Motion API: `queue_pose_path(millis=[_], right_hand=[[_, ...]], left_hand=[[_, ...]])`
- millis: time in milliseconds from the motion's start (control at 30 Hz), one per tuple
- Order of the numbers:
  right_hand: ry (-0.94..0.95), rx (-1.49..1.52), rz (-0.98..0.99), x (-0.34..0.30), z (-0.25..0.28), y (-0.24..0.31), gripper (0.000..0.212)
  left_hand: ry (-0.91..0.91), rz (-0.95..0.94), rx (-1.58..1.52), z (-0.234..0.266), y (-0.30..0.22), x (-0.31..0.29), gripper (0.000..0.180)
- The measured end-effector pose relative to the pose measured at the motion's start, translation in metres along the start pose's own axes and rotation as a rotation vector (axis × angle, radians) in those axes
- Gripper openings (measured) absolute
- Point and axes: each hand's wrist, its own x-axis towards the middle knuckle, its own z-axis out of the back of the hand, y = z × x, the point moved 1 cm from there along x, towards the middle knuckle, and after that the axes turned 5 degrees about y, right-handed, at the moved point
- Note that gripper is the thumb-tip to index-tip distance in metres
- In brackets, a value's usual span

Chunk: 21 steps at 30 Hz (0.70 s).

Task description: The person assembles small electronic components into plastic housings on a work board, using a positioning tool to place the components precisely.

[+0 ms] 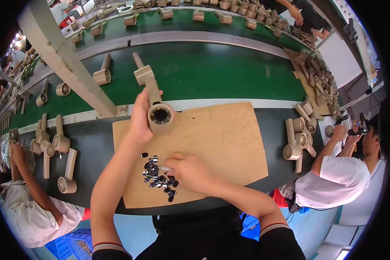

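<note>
My left hand point(142, 116) is wrapped round a beige hair-dryer-shaped housing point(161, 125), its round open barrel facing me and its handle pointing away. Dark insides show in the barrel. Above the cardboard sheet point(221, 138), my right hand point(190, 172) is closed in a pinch, with a slim pale tip point(165, 168) sticking out of the fingers; its kind is unclear. That tip reaches over a loose pile of small black parts with shiny faces point(153, 172). One black piece point(144, 154) lies apart from the pile.
Beyond the cardboard runs a green conveyor belt point(229, 73) carrying more beige housings point(143, 76). Housings stand in groups at left point(67, 184) and right point(292, 151). A pale metal post point(67, 60) rises at left. Co-workers sit on both sides point(333, 182).
</note>
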Motion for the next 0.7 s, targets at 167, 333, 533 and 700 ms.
queue_pose_path(millis=[167,333,533,700], right_hand=[[-0.364,0.369,-0.284,0.012,0.058,-0.016,0.009],[-0.640,0.249,0.084,0.049,0.070,-0.040,0.010],[-0.607,0.237,0.129,0.050,0.064,-0.052,0.013],[-0.606,0.345,-0.018,0.031,0.074,-0.055,0.008]], left_hand=[[0.095,-0.092,0.407,0.001,0.023,0.007,0.041],[0.140,-0.213,0.709,-0.017,0.027,0.004,0.041],[0.166,-0.283,0.686,-0.007,0.035,0.000,0.051],[0.009,-0.153,0.398,-0.010,0.028,0.021,0.044]])
